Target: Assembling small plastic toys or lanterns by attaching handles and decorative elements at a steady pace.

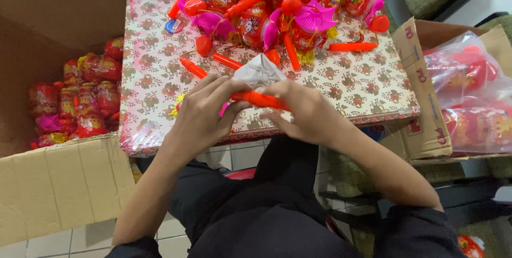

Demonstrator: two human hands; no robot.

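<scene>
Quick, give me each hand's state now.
Left hand: closed on the orange stick.
Right hand: closed on the same stick, by the white paper.

The far half of the desk [368,85] is blocked by a heap of red and pink toy lanterns [277,7], with loose orange sticks [352,46] and red caps [204,45] strewn just in front of it. Bare patterned cloth lies open along the near right edge and down the left strip of the desk. Both hands, left hand [200,114] and right hand [309,114], occupy the near middle, closed on an orange stick [261,99] below a white folded piece [260,71]. The left cardboard box [58,183] stands against the desk, its floor partly filled with wrapped lanterns [80,101]. The right box [421,103] is packed with bagged lanterns [469,93].
</scene>
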